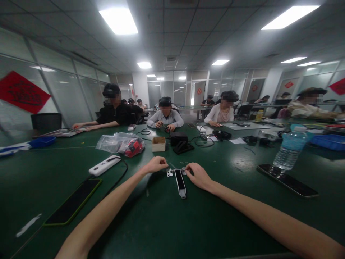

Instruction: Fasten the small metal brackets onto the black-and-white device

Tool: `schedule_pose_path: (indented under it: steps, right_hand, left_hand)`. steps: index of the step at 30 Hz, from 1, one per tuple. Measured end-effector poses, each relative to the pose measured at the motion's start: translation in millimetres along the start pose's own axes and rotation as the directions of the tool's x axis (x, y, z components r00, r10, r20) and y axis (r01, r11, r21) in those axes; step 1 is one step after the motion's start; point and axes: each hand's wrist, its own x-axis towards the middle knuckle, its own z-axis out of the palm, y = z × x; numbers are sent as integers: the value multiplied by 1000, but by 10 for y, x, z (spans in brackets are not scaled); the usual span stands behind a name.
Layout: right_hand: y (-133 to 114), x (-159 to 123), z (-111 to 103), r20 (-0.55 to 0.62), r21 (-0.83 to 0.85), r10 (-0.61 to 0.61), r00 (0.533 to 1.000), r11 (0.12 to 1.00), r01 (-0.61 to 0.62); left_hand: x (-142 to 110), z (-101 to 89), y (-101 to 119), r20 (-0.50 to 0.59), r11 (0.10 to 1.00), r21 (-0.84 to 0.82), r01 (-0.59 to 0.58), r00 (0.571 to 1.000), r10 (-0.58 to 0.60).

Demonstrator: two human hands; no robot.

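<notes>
The black-and-white device [180, 183] is lying inward from the near edge of the bench [129, 226]; our left hand [157, 164] and right hand [198, 175] are flanking its metal bracket [169, 173], fingers bunched, pinching unclear. We're fearing uneven pushing could skew it.

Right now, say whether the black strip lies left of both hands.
No: the black strip lies between left hand and right hand.
</notes>
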Motion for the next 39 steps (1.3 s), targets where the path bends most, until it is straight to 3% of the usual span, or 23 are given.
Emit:
schedule_pose_path:
  steps: [3,7,13,18,21,25,28,32,35,39]
  right_hand:
    - [-78,-39,-27,6,31,-20,1000,999,20]
    - [-266,-70,-33,155,74,2,988,997,-14]
    - [-543,116,4,303,-174,112,946,983,-61]
    - [-433,265,-89,358,-168,113,927,984,-54]
    - [-150,273,-233,257,-160,115,959,984,-75]
    - [516,281,-536,51,-326,204,978,929,-177]
    - [1149,271,-810,-17,-462,379,925,818,-344]
    - [1856,168,-1108,-24,-542,519,854,711,-448]
    - [2179,65,-1221,-24,-557,569,822,675,-484]
    - [2410,0,-1233,-76,-564,605,793,629,-534]
  left_hand:
    - [-23,105,-57,-73,997,59,48,996,-44]
    - [-84,238,-31,-161,986,146,82,985,-58]
    - [-146,280,29,-163,966,247,73,986,-33]
    - [-149,276,28,-146,953,296,66,989,-23]
    - [-139,290,14,-151,954,293,58,988,-14]
    - [-125,316,-13,-159,962,268,58,987,-16]
    - [-119,325,-22,-155,966,254,57,988,-18]
    - [-111,318,-11,-149,964,257,60,989,-22]
    - [-109,310,3,-147,962,268,58,989,-19]
    - [-109,307,17,-141,959,276,67,990,-28]
